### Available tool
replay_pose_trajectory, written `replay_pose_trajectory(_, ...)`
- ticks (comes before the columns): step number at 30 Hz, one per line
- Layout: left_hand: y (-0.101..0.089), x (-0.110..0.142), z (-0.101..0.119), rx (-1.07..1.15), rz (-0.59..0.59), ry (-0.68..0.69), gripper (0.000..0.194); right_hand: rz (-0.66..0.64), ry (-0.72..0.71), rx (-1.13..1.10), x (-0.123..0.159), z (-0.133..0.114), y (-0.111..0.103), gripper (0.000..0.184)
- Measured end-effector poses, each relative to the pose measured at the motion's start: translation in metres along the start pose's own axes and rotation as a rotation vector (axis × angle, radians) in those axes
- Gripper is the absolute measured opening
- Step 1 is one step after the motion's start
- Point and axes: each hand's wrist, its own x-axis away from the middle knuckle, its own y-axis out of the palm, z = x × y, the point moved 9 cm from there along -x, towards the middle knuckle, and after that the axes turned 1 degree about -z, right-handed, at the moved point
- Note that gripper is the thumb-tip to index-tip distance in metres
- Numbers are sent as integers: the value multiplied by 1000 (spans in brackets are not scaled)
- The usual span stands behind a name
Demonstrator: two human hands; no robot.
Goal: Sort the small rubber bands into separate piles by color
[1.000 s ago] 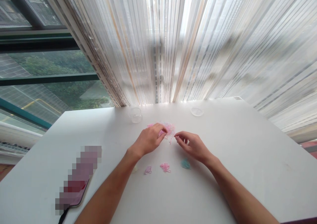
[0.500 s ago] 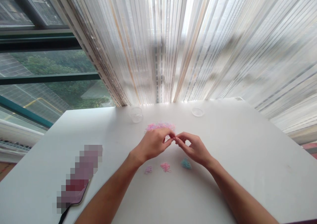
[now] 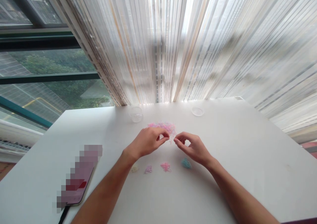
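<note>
A loose heap of small rubber bands [image 3: 162, 126], pink, lilac and pale, lies on the white table. My left hand [image 3: 150, 141] hovers at the heap's near edge, thumb and forefinger pinched together. Just to its right, my right hand [image 3: 189, 145] is also pinched, fingertips turned toward the left ones with a small gap between. Whatever either pinch holds is too small to make out. Closer to me sit a cream pile [image 3: 134, 168] beside my left forearm, a lilac pile [image 3: 148, 169], a pink pile [image 3: 165, 167] and a teal pile [image 3: 186, 163] of bands.
A clear plastic tub [image 3: 136, 114] stands behind the heap on the left, and a clear round lid [image 3: 197, 111] lies back right. Left of my forearm is a phone [image 3: 80, 187] with a black cable. Striped curtains [image 3: 168, 52] hang along the table's far edge.
My left hand reached right until its fingertips met those of my right hand, then drew back left, opening a small gap. My right hand has barely moved. The cream pile shows again.
</note>
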Motion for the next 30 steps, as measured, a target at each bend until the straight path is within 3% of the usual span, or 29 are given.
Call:
replay_pose_trajectory(14,-36,23,-18,33,6,-124,30,31,19,78,-6,19,-1,19)
replay_pose_trajectory(20,-31,69,-38,-3,-25,-254,32,-16,45,132,-6,31,7,23)
replay_pose_trajectory(25,-23,122,-62,17,31,-391,31,-37,47,161,-7,30,10,27)
replay_pose_trajectory(30,-8,152,-74,84,123,-457,30,-42,49,182,-7,27,11,30)
